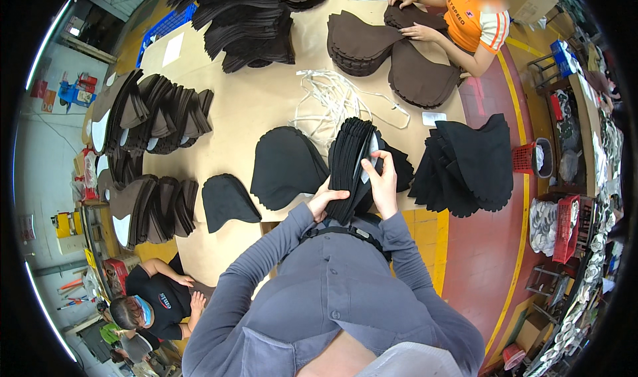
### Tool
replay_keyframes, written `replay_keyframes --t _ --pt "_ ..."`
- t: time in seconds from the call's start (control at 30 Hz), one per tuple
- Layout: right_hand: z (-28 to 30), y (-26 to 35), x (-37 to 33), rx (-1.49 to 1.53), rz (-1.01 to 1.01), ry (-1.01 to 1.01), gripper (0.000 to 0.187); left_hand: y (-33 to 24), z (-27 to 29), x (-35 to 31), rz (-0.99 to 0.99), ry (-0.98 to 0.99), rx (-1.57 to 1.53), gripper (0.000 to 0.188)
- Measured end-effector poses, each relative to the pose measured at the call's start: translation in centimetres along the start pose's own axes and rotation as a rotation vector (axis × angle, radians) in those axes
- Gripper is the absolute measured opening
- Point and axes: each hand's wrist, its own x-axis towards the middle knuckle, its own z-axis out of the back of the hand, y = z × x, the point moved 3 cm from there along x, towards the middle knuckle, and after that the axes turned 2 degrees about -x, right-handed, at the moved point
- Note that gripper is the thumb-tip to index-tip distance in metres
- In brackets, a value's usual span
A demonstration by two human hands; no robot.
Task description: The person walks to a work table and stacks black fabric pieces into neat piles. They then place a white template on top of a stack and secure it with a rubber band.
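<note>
Against the table edge in front of my waist, a thick stack of black fabric pieces stands on edge. My left hand grips its left side, thumb across the layers. My right hand is at the right side, thumb and forefinger closed on a whitish slip between the layers. More black pieces lie partly hidden behind that hand. To the left are a rounded black pile and a smaller black piece. A fanned black pile lies at the table's right edge.
Tangled white strips lie beyond the stack. Brown fabric piles line the left, with tall brown stacks at the back. A co-worker in orange handles brown pieces at far right; another person is at lower left.
</note>
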Motion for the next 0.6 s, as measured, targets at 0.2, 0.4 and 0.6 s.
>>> replay_keyframes --t 0.2,0.4,0.6 --pt "-0.1 -0.3 -0.3 -0.007 0.285 -0.177 0.032 0.1 -0.1 -0.2 0.035 0.007 -0.026 0.066" --pt "0.1 -0.7 -0.3 -0.522 0.313 -0.028 0.040 0.3 0.1 0.1 -0.047 -0.003 0.039 0.069" --pt "-0.1 0.3 -0.6 -0.437 0.222 -0.114 0.048 0.3 0.1 0.0 -0.031 0.012 0.023 0.078"
